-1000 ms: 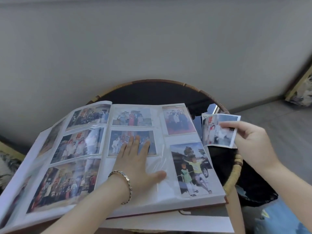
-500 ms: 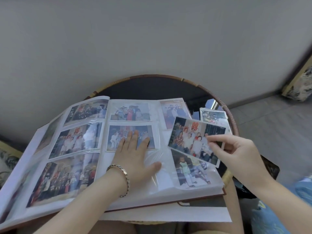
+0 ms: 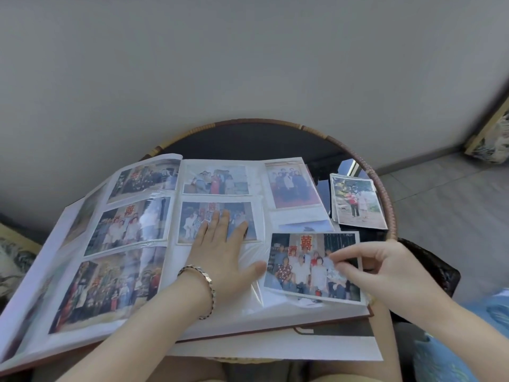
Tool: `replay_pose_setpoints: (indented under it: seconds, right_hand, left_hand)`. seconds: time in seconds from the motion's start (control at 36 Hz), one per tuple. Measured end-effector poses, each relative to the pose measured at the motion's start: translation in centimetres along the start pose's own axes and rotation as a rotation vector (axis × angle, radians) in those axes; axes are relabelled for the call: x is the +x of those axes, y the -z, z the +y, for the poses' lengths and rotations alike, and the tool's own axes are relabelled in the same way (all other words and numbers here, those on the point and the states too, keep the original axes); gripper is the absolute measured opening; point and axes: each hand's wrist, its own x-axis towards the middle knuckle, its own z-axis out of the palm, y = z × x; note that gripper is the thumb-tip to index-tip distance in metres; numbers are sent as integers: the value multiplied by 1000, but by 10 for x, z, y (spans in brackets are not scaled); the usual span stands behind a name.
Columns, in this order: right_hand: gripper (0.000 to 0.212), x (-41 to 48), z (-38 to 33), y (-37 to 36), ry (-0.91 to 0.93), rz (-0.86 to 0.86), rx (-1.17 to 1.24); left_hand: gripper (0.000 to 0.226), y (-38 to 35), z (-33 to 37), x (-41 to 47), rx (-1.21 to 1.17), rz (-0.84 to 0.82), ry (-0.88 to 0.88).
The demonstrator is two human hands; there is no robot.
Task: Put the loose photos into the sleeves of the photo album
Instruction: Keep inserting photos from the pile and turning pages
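Note:
An open photo album (image 3: 259,307) lies across a round table, its clear sleeves mostly filled with group photos. My left hand (image 3: 223,252) rests flat, fingers spread, on the right page over a clear sleeve with nothing in it at the bottom middle. My right hand (image 3: 385,268) pinches a loose group photo (image 3: 303,266) with red characters by its right edge, low over the lower right of the right page. It covers most of the photo in that sleeve. A small stack of loose photos (image 3: 356,204) lies on the table to the right of the album.
The round table (image 3: 385,194) has a woven rattan rim and a dark glossy top. A white sheet (image 3: 275,351) sticks out under the album's near edge. A grey wall stands behind, grey floor to the right, and patterned cushions at both far sides.
My right hand has carried the loose photo from beside the album's right edge leftward and down onto the lower right page. The left hand has stayed flat on the page.

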Motion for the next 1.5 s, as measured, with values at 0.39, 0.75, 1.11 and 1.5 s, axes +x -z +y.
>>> replay_pose_setpoints:
  seconds: [0.39,0.75,1.11,1.5]
  right_hand:
    - [14,14,-11,7,-235,-329,-45]
    - [16,35,-23,-36,-105,-486,-147]
    - [21,36,-25,-27,-283,-236,-103]
    - [16,32,-54,-54,-402,-418,259]
  left_hand:
    - [54,34,-27,-12,128,6,40]
    - [34,26,-68,-23,-175,246,-23]
    - [40,27,-65,-23,-61,139,-6]
    - [40,27,-66,-24,-93,152,-17]
